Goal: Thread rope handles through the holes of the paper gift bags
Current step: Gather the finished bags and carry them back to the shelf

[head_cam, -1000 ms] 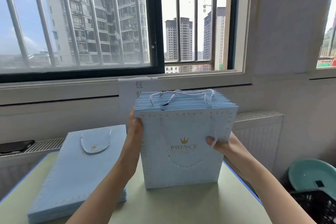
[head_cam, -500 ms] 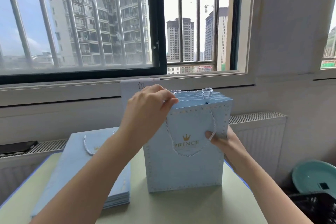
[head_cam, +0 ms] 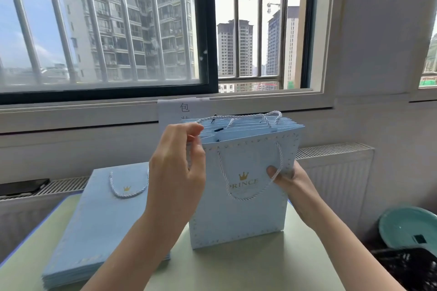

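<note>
Upright bundle of pale-blue paper gift bags (head_cam: 238,208) on green table (head_cam: 236,271); front bag has white twisted rope handle (head_cam: 250,194) threaded. L hand (head_cam: 176,172) pinches bag tops, R hand (head_cam: 287,176) grips bundle edge. Flat stack of finished bags (head_cam: 99,224) left of it. No. left unthreaded: can't tell.

Two hands (head_cam: 175,172), two bag stacks (head_cam: 238,215), one teal basin (head_cam: 406,227).

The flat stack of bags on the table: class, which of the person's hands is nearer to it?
Left. The left hand is raised just beside the flat stack, at the upright bags' top corner; the right hand grips their far edge.
</note>
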